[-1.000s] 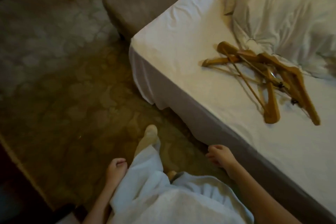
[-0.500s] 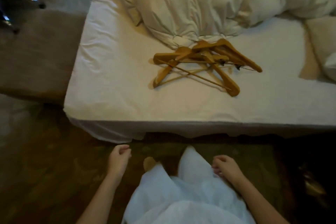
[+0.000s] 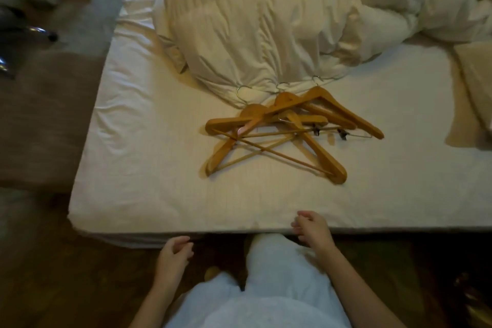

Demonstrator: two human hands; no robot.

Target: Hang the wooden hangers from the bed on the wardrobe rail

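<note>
head view: a tangled pile of wooden hangers (image 3: 290,130), at least four by the metal hooks that show, lies on the white bed (image 3: 149,168), just below a bunched duvet (image 3: 266,24). two bare hands sit low, both empty: the left hand (image 3: 174,254) hangs over the floor, fingers loosely curled; the right hand (image 3: 311,226) reaches the mattress edge, fingers half open. since half a second ago the bed has drawn closer and the right hand has risen toward it.
</note>
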